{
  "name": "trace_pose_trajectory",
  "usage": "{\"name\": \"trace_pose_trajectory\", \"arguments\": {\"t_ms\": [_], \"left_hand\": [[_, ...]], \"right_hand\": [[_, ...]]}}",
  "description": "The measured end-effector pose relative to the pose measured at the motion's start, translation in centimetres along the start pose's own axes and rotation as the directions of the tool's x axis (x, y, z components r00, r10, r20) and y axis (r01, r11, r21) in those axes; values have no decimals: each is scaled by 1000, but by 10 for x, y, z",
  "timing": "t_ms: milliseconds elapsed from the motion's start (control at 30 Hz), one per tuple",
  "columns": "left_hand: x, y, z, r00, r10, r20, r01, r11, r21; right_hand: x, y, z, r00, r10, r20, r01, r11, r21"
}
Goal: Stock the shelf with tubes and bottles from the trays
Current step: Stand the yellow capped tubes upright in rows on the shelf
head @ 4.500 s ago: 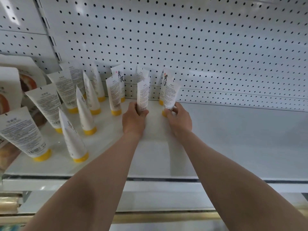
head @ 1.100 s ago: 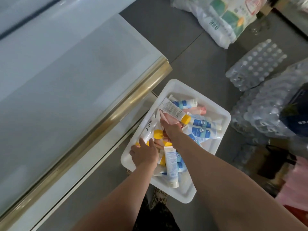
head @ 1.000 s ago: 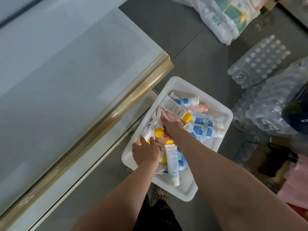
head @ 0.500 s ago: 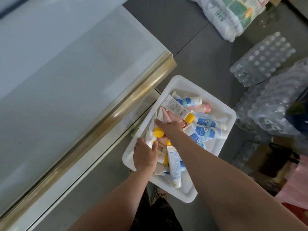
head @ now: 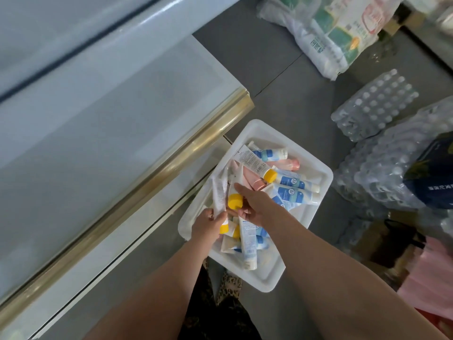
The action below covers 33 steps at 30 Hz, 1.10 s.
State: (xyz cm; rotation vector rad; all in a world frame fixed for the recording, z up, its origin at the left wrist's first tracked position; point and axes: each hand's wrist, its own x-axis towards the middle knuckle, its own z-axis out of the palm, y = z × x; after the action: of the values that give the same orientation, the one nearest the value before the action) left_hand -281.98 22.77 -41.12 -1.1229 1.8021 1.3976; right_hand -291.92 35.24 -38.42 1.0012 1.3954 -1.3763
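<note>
A white tray (head: 316,168) sits on the floor, filled with several tubes: white ones with yellow caps, blue-and-white ones (head: 291,192) and pink ones (head: 252,180). My left hand (head: 207,223) grips a white yellow-capped tube (head: 219,192) near its cap, lifted above the tray's left side. Beside it, my right hand (head: 255,204) holds a second white tube by its yellow cap (head: 234,201). Another yellow-capped tube (head: 255,164) lies across the pile at the tray's far end.
The white shelf (head: 98,114) with a gold front edge (head: 152,173) runs along the left. On the grey floor to the right lie shrink-wrapped packs of water bottles (head: 377,104) and a large printed sack (head: 328,30) at the top.
I have turned from the shelf down to the tray. In the last second both hands have each lifted a white yellow-capped tube out of the pile.
</note>
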Motion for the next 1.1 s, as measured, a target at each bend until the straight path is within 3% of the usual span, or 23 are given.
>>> {"name": "trace_pose_trajectory", "arguments": {"t_ms": [133,300,467,667,800,967,1100], "left_hand": [[-38,8,-9,997,8,80,24,917,-398],[-81,36,-18,992,119,-43,-127,918,-376],[-130,60,-41,951,294,-99,-306,836,-455],[-199,83,-78,879,425,-215,-469,696,-543],[-242,94,-101,825,481,-296,-546,545,-636],[-293,106,-130,756,518,-399,-625,391,-676],[-326,108,-163,687,538,-488,-697,299,-652]], "right_hand": [[-40,8,-3,996,-42,75,34,994,104],[-91,6,-7,976,-166,141,137,972,191],[-143,-1,-13,919,-328,220,260,922,287],[-209,-13,-5,767,-533,357,433,841,325],[-257,-19,15,642,-630,436,556,775,301],[-306,-20,44,459,-682,570,671,686,281],[-333,-22,73,370,-687,625,729,632,262]]}}
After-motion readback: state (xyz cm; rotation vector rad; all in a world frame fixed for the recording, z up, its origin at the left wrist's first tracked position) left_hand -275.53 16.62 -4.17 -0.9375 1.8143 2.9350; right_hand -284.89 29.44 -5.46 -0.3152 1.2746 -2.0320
